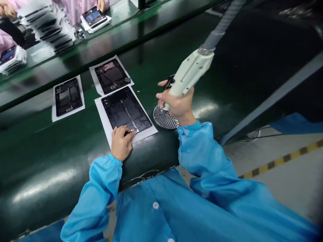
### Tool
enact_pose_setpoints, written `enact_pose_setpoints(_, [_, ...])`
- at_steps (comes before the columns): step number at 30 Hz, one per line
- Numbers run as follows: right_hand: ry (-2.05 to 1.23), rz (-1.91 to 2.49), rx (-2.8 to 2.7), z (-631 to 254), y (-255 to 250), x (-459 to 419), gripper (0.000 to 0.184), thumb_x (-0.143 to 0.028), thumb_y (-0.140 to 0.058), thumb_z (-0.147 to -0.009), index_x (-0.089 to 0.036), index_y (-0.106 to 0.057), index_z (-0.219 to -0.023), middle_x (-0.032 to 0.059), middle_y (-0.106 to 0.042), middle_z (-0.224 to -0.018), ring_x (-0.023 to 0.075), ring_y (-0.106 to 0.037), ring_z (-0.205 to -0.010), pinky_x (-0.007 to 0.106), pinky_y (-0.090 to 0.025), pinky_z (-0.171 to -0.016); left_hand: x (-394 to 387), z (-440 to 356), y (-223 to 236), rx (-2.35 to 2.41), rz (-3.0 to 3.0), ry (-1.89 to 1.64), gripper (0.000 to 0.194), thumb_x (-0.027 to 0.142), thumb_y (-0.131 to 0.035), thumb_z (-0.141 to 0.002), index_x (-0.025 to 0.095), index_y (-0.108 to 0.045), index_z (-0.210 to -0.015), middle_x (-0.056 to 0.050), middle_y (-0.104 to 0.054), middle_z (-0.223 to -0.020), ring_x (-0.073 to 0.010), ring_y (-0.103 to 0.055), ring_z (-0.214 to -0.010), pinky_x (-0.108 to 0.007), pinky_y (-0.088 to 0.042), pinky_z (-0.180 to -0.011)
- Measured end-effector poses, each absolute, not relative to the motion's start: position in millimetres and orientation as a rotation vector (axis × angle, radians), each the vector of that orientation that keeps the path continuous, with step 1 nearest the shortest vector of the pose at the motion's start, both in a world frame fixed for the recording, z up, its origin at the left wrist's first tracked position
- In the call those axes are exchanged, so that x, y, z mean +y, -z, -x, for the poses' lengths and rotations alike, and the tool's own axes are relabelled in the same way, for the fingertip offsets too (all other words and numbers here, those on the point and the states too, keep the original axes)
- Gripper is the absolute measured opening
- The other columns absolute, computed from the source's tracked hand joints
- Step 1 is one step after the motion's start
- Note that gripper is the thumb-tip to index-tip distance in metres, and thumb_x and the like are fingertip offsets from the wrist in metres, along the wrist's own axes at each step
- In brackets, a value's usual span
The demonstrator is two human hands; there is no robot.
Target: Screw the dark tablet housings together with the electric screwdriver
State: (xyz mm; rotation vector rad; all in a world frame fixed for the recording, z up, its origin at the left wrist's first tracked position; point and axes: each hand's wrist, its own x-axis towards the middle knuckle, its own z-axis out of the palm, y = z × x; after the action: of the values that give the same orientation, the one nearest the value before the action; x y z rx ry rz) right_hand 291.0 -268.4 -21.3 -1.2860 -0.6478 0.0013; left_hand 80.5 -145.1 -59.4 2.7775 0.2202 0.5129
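Observation:
A black open tablet housing (127, 112) lies on a white sheet (103, 116) on the dark green bench. My left hand (121, 143) has its fingers curled and pressed onto the housing's near edge, beside a small metal connector part. In my right hand (180, 104) is a whitish gun-shaped tool (193, 70) with a black trigger piece, gripped from around its lower body. A grey corrugated hose (222, 25) runs up from the tool. Beneath the tool sits a round perforated metal disc (165, 118); I cannot tell whether they are joined.
Two more tablet housings, one to the left (68, 97) and one behind (112, 75), lie on white sheets. Across a raised ledge (113, 40), people in pink sleeves handle tablets near a tall stack (47, 25). A grey bar (272, 97) slants at right; yellow-black floor tape (285, 158) runs below.

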Motion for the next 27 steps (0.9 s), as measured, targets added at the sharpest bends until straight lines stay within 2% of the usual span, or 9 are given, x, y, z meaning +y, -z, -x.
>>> enact_pose_setpoints(9, [-0.091, 1.308, -0.639, -277.4, 14.3, -259.4, 0.020, -0.024, -0.072, -0.068, -0.021, -0.058, -0.081, -0.0082, -0.049, -0.046, 0.0093, -0.048, -0.038, 0.027, -0.044, -0.041, -142.7, -79.3, 60.0, 0.205, -2.788, -0.522, 0.021, 0.018, -0.053, -0.089, 0.023, -0.072, -0.097, -0.007, -0.062, -0.100, -0.0245, -0.055, -0.113, -0.052, -0.035, -0.105])
enact_pose_setpoints(27, [-0.122, 1.359, -0.616, -273.6, 14.9, -255.7, 0.017, -0.022, -0.072, -0.064, -0.022, -0.059, -0.074, -0.0076, -0.050, -0.044, 0.0110, -0.050, -0.041, 0.033, -0.054, -0.050, -143.0, -79.1, 58.4, 0.204, -2.778, -0.528, 0.021, 0.018, -0.053, -0.089, 0.024, -0.072, -0.096, -0.007, -0.063, -0.100, -0.0239, -0.055, -0.113, -0.051, -0.036, -0.104])
